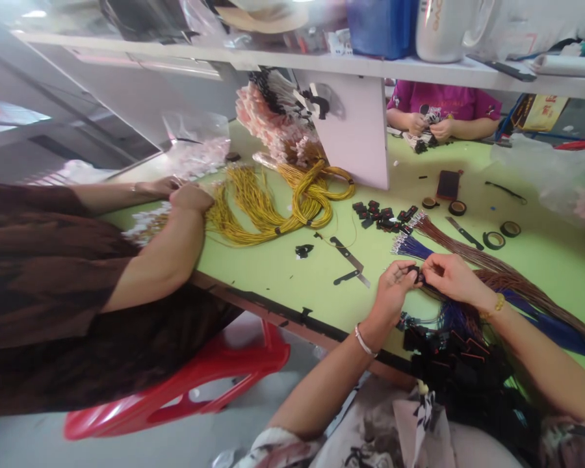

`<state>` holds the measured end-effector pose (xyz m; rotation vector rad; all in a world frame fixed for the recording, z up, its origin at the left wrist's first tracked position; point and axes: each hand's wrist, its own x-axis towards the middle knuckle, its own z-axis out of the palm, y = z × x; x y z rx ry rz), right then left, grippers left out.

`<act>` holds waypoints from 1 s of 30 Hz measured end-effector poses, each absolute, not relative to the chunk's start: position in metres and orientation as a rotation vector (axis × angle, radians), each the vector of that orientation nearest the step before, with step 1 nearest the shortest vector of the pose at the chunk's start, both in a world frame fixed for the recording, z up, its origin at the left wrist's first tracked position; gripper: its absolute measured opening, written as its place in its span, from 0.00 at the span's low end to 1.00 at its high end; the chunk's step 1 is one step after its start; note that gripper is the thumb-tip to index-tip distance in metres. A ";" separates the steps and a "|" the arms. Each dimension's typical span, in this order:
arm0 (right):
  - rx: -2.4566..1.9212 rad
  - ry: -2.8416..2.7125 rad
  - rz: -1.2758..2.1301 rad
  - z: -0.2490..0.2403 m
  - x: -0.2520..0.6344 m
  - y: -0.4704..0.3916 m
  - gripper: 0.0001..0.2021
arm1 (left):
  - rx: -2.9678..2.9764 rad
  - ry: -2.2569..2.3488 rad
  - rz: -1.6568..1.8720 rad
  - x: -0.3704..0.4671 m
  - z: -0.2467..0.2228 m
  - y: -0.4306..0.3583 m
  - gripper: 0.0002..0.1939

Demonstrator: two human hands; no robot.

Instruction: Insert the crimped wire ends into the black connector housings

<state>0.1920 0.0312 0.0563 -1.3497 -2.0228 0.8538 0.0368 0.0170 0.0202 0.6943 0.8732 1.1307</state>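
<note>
My left hand (394, 289) pinches a small black plastic connector housing (415, 273) above the front edge of the table. Fingertips of my right hand (452, 278) are closed right beside that housing; what they grip is too small and covered to make out. Under my hands lie blue wires (412, 247) with light terminal ends, and next to them a bundle of brown wires (472, 250). A loose pile of black housings (383, 216) sits just beyond. Many black housings with wires attached (461, 354) hang in a cluster at my lap.
On the green table (273, 276) lie two knives (347, 253), a third knife (465, 234), tape rolls (494, 240) and yellow wire bundles (253, 208). A co-worker's arm (158, 260) rests at left, another person (441, 107) sits opposite. A shelf (292, 52) spans above; a red stool (175, 390) stands below.
</note>
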 end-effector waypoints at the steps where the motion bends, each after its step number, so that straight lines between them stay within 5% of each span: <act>1: -1.359 -2.015 0.826 0.054 0.189 0.030 0.06 | 0.698 0.876 1.140 0.038 0.018 0.017 0.16; 7: -1.405 -1.920 0.927 0.044 0.191 0.028 0.07 | 0.827 0.955 1.137 0.039 0.009 0.013 0.14; 12: -1.421 -1.882 1.137 0.049 0.206 0.045 0.11 | 1.793 0.883 1.220 0.054 0.029 -0.023 0.11; 17: -1.609 -2.295 0.756 0.034 0.189 0.047 0.06 | 2.558 0.133 0.644 0.093 0.036 -0.060 0.13; 21: -1.748 -2.385 0.511 0.022 0.179 0.040 0.04 | 2.507 0.159 0.804 0.095 0.030 -0.052 0.17; 25: -1.871 -2.413 0.494 0.020 0.181 0.035 0.06 | 2.418 0.588 0.995 0.057 0.029 0.014 0.15; 30: -1.846 -2.408 0.299 0.019 0.180 0.029 0.08 | 2.285 1.538 0.767 -0.001 0.012 0.127 0.29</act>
